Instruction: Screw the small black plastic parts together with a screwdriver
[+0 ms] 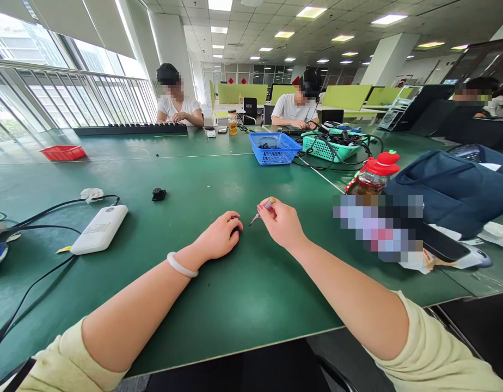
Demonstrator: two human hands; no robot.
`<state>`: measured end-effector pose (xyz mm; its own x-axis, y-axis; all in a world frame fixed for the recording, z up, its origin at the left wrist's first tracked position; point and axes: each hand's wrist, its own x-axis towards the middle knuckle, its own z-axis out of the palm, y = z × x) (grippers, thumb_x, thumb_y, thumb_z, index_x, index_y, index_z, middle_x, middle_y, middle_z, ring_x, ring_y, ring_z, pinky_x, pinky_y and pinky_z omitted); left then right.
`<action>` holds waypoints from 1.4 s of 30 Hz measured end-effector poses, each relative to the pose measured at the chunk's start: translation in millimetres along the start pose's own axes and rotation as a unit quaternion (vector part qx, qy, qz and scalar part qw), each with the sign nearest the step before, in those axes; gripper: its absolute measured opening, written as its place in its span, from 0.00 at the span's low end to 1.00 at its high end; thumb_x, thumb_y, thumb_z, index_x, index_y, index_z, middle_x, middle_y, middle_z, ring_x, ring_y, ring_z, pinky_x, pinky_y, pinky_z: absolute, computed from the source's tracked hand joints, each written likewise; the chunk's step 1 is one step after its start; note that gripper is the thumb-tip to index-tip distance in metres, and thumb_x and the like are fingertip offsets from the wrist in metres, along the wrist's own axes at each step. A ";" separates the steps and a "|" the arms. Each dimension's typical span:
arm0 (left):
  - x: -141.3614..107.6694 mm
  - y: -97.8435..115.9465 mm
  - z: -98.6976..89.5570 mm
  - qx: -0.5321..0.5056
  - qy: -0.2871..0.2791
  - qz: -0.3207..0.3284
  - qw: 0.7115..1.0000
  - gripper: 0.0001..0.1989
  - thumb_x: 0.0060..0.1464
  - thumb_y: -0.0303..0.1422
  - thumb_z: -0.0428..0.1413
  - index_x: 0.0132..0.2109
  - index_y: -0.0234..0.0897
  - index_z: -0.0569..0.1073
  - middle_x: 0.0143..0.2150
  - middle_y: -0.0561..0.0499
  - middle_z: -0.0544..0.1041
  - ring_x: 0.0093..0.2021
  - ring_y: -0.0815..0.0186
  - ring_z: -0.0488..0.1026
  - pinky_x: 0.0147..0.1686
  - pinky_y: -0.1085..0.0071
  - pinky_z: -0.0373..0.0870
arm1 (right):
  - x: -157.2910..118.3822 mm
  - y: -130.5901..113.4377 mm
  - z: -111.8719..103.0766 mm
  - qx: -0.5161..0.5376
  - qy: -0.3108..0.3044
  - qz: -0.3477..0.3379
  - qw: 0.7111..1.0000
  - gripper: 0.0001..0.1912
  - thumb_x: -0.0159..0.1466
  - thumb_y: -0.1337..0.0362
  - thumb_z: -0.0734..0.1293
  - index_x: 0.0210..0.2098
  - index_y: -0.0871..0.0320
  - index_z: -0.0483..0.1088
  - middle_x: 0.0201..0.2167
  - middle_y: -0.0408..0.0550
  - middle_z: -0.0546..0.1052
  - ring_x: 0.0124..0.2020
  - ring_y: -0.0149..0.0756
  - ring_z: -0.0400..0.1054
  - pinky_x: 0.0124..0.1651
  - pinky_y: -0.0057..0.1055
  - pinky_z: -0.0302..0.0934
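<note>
My left hand, with a white bangle at the wrist, rests on the green tabletop with its fingers curled. They close on a small black piece, mostly hidden by the fingers, so its kind cannot be made out. Just to the right, my right hand grips a small screwdriver with a thin dark shaft and a gold-coloured end. Its tip slants down to the left, towards the left hand, with a small gap between them. A loose black part lies farther off on the left.
A white power bank with black cables lies left. Farther back are a red tray, a blue basket and a green basket with cables. A red-lidded jar, dark blue bag and phone crowd the right. People sit opposite.
</note>
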<state>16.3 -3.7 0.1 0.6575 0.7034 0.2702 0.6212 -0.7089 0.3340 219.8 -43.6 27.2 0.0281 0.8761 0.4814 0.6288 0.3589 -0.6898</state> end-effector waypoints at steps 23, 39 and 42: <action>-67.8 -147.1 -93.3 0.117 0.193 -0.484 0.845 0.20 0.42 0.23 0.53 0.44 0.36 0.78 0.51 0.41 0.76 0.52 0.47 0.72 0.52 0.52 0.69 | -0.8 -2.1 -1.1 0.032 -0.033 0.001 0.999 0.16 0.67 0.53 0.59 0.28 0.55 0.67 0.20 0.41 0.69 0.19 0.30 0.58 0.26 0.29 0.53; -55.6 -148.2 -88.7 0.174 0.165 -0.445 0.863 0.13 0.57 0.35 0.52 0.47 0.37 0.73 0.53 0.34 0.73 0.55 0.42 0.70 0.61 0.42 0.53 | -4.9 -4.8 3.7 0.051 -0.054 -0.007 0.997 0.15 0.67 0.53 0.60 0.29 0.55 0.66 0.21 0.40 0.67 0.20 0.29 0.56 0.26 0.28 0.51; -53.5 -148.8 -86.6 0.198 0.157 -0.432 0.866 0.11 0.59 0.36 0.51 0.46 0.39 0.73 0.53 0.35 0.73 0.54 0.44 0.71 0.63 0.41 0.47 | -5.2 -4.0 4.4 0.057 -0.057 -0.011 0.997 0.15 0.67 0.53 0.60 0.29 0.55 0.66 0.21 0.40 0.66 0.20 0.29 0.55 0.26 0.28 0.51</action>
<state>-148.2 68.6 14.1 -0.2344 0.9156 0.3266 0.9618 0.1696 0.2149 213.7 -48.2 25.1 -0.0774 0.8958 0.4376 0.5349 0.4077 -0.7400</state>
